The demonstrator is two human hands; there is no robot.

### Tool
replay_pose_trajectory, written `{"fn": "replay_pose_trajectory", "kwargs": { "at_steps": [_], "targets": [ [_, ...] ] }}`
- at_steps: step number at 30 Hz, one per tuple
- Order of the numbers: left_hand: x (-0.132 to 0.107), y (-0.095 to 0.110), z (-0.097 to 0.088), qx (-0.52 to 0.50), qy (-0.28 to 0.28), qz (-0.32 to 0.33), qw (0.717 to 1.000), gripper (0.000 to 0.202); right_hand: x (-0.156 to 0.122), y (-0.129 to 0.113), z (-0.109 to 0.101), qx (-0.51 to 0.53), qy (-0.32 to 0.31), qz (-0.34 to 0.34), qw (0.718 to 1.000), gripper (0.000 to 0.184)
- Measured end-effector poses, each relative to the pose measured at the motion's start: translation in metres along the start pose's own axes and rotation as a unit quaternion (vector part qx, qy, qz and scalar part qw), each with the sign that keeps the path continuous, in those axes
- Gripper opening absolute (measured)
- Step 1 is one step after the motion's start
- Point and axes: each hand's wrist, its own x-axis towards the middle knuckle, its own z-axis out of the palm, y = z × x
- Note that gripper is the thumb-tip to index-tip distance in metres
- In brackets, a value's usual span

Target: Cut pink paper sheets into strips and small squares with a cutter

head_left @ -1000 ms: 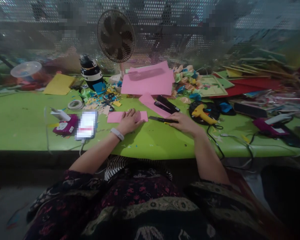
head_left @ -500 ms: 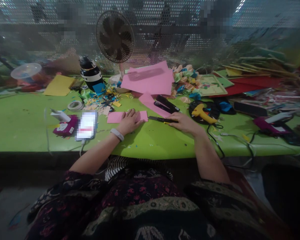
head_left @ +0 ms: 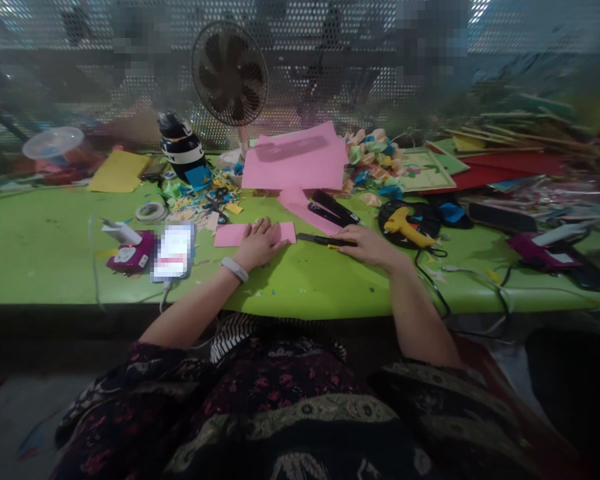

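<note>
My left hand lies flat on a folded-looking pink paper strip, fingers stretched out and pressing it to the green table. A utility knife, black with a yellow part, is under the fingers of my right hand, which closes on its handle. The knife lies low at the table, its tip pointing left and just short of the strip's right end. Behind it a black stapler rests on another pink paper piece.
Large pink sheets lie at the back by a fan and a black bottle. Paper scraps are heaped behind my left hand. A phone lies left; a yellow glue gun with its cord lies right.
</note>
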Motion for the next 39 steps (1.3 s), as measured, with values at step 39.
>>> {"fn": "replay_pose_trajectory", "kwargs": {
  "at_steps": [39],
  "targets": [
    [0.004, -0.002, 0.003, 0.003, -0.002, 0.009, 1.0, 0.078, 0.028, -0.02, 0.03, -0.045, 0.055, -0.02, 0.997, 0.023]
  ]
}}
